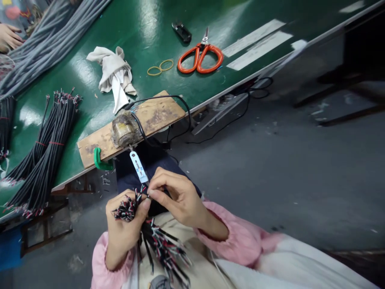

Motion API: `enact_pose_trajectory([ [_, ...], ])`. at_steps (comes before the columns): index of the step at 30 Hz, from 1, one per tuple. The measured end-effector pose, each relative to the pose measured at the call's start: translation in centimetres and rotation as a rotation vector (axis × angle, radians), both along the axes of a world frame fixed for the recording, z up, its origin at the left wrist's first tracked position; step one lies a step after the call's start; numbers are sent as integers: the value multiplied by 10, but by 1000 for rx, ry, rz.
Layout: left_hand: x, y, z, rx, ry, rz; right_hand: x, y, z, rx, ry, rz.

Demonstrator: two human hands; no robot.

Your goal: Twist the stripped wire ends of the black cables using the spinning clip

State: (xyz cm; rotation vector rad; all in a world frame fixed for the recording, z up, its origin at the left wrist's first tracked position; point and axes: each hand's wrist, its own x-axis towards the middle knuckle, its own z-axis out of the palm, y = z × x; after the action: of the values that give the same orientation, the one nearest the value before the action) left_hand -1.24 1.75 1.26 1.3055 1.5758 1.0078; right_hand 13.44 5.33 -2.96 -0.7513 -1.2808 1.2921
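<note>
My left hand (pixel 124 233) is closed round a bundle of black wires (pixel 128 208) with stripped red, white and black ends, held over my lap. More of the bundle hangs below the hand. My right hand (pixel 173 192) pinches at the wire tips beside my left thumb; what lies between its fingertips is too small to tell. Just above the fingertips, a light blue tool (pixel 138 166) sticks out from a small motor (pixel 124 130) wrapped in clear film on a wooden board (pixel 156 116).
The green table (pixel 144 32) bears orange-handled scissors (pixel 200 58), a black cutter (pixel 182 32), rubber bands (pixel 160 68), a white cloth (pixel 112 72), black wire bundles (pixel 51 152) and grey cables (pixel 45 44). A green clamp (pixel 100 159) grips the board. Another person's hand (pixel 10 38) is at top left.
</note>
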Motion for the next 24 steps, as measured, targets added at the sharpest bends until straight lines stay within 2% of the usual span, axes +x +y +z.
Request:
enact_pose_trajectory([
  [3, 3, 2, -1, 2, -25, 66, -3, -1, 0, -70, -6, -22],
  [7, 4, 1, -8, -67, -111, 91, -8, -2, -5, -229, 126, 76],
  [14, -2, -3, -16, -85, -176, 95, -12, -1, -9, -207, 148, 62],
  [20, -2, 6, -5, -72, -78, 46, -8, 3, -9, -105, 87, 9],
  [24, -2, 8, 0, -37, -76, 66, -7, 19, -6, -325, 207, 126],
])
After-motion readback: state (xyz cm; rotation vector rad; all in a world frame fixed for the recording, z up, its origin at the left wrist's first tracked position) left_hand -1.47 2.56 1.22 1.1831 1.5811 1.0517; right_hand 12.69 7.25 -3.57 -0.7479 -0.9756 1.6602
